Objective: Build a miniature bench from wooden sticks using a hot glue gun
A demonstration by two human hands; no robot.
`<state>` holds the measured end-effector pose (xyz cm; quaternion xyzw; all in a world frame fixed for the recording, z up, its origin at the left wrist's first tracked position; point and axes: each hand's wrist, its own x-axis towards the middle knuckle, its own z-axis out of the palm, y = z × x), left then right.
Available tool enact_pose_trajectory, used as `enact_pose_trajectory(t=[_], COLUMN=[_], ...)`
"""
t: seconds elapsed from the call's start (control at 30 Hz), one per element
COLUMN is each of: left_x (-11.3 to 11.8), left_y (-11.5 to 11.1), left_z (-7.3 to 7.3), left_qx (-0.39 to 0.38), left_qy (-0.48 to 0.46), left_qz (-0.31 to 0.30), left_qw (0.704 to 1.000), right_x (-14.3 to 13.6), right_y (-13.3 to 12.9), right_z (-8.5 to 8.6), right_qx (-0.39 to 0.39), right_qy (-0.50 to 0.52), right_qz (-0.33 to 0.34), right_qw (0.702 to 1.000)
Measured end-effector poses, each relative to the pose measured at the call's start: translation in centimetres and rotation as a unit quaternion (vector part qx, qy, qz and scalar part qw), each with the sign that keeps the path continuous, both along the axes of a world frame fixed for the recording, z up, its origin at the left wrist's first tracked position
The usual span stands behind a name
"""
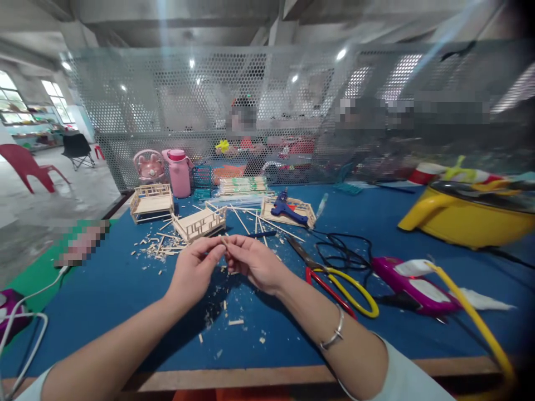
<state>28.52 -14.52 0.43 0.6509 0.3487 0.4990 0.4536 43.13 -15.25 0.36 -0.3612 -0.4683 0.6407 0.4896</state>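
Note:
My left hand (195, 266) and my right hand (256, 263) meet above the middle of the blue table, fingertips closed together. Between them they pinch a small wooden stick piece (224, 243), mostly covered by the fingers. Just behind the hands stands a miniature bed-like frame (199, 224) built from thin wooden sticks. A similar frame (152, 204) sits farther back on the left. Short cut stick bits (161, 245) lie heaped to the left of my hands, and long thin sticks (251, 220) are strewn behind them.
Scissors (330, 273) with red and yellow handles lie right of my hands. A blue glue gun (286, 207) rests on another wooden piece (307, 213). Farther right are a purple-and-white tool (418, 284), black cable (346, 245) and yellow pot (476, 214). A pink bottle (179, 175) stands by the perforated screen (175, 111).

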Motion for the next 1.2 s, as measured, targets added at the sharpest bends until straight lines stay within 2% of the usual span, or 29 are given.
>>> enact_pose_trajectory(t=[0.13,0.2,0.23,0.27,0.3,0.37,0.43,0.47,0.5,0.53,0.6,0.7,0.8,0.87,0.9,0.97,1.03,1.13,1.2], left_x=[-0.1,-0.2,-0.3,-0.3,-0.4,-0.4,-0.3,-0.3,-0.3,-0.2,-0.3,-0.5,-0.7,-0.8,-0.8,-0.8,-0.9,-1.1,-1.2], left_y=[0.4,0.5,0.6,0.6,0.6,0.6,0.5,0.5,0.4,0.3,0.2,0.0,0.0,0.0,0.0,0.0,0.0,0.0,0.1], left_z=[-0.7,-0.7,-0.7,-0.6,-0.6,-0.5,-0.4,-0.4,-0.4,-0.3,-0.3,-0.1,0.0,0.1,0.1,0.2,0.2,0.5,0.7], left_qx=[-0.045,-0.075,-0.094,-0.113,-0.129,-0.149,-0.172,-0.188,-0.203,-0.216,-0.231,-0.240,-0.237,-0.225,-0.216,-0.192,-0.161,-0.123,-0.110], left_qy=[-0.027,-0.048,-0.062,-0.076,-0.088,-0.102,-0.117,-0.126,-0.134,-0.142,-0.153,-0.162,-0.176,-0.186,-0.187,-0.177,-0.148,-0.092,-0.070], left_qz=[-0.006,-0.012,-0.016,-0.022,-0.029,-0.044,-0.063,-0.074,-0.085,-0.098,-0.119,-0.137,-0.136,-0.129,-0.124,-0.115,-0.107,-0.085,-0.063], left_qw=[0.999,0.996,0.994,0.990,0.987,0.983,0.976,0.971,0.966,0.961,0.953,0.947,0.946,0.948,0.950,0.958,0.970,0.985,0.989], right_x=[-0.5,0.1,0.7,1.7,2.8,5.7,8.8,10.2,11.3,12.2,13.1,13.0,12.1,11.3,10.8,9.5,7.7,4.6,2.8], right_y=[-0.1,-0.6,-1.0,-1.7,-2.5,-4.3,-6.0,-6.7,-7.2,-7.5,-7.8,-8.0,-8.9,-9.5,-9.7,-9.3,-8.0,-5.1,-3.6], right_z=[-0.2,0.1,0.2,0.5,0.7,1.0,1.2,1.2,1.2,1.1,0.9,0.7,0.9,1.2,1.3,1.5,1.6,1.3,0.9], right_qx=[0.036,0.067,0.083,0.099,0.113,0.109,0.058,0.004,-0.038,-0.045,-0.040,-0.054,-0.092,-0.089,-0.084,-0.070,-0.035,0.082,0.123], right_qy=[-0.085,-0.184,-0.252,-0.329,-0.415,-0.599,-0.731,-0.770,-0.783,-0.776,-0.737,-0.644,-0.475,-0.338,-0.283,-0.214,-0.190,-0.198,-0.236], right_qz=[0.004,-0.023,-0.047,-0.078,-0.107,-0.173,-0.218,-0.204,-0.169,-0.154,-0.139,-0.175,-0.211,-0.195,-0.173,-0.126,-0.082,-0.027,0.000], right_qw=[0.996,0.980,0.963,0.936,0.896,0.774,0.643,0.604,0.597,0.610,0.660,0.743,0.849,0.916,0.939,0.966,0.978,0.976,0.964])
